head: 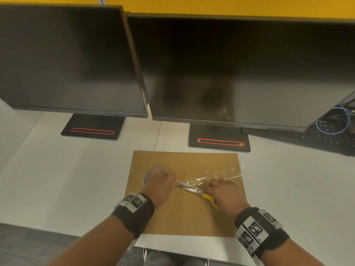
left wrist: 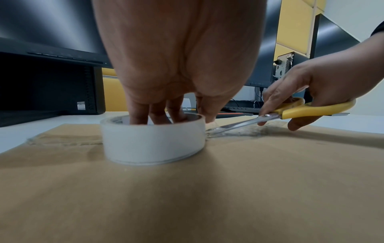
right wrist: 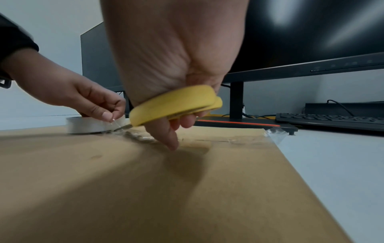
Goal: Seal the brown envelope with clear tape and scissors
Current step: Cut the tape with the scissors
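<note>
A brown envelope (head: 184,204) lies flat on the white desk. The clear tape roll (head: 151,174) stands on its left part, and a crinkled strip of tape (head: 222,174) runs from it to the envelope's right edge. My left hand (head: 160,186) holds the roll, fingers (left wrist: 158,113) inside the core and the thumb outside, pinching the tape where it leaves the roll (right wrist: 87,125). Gripped in my right hand (head: 224,192) are yellow-handled scissors (head: 192,189). Their blades (left wrist: 239,125) point left, at the tape beside the roll. One right fingertip (right wrist: 172,144) touches the envelope (right wrist: 145,189).
Two dark monitors (head: 67,58) (head: 240,70) on black stands (head: 92,127) rise just behind the envelope. A black keyboard (head: 317,139) and a blue cable (head: 332,123) lie at the far right. The desk's front edge (head: 182,248) is close below my wrists.
</note>
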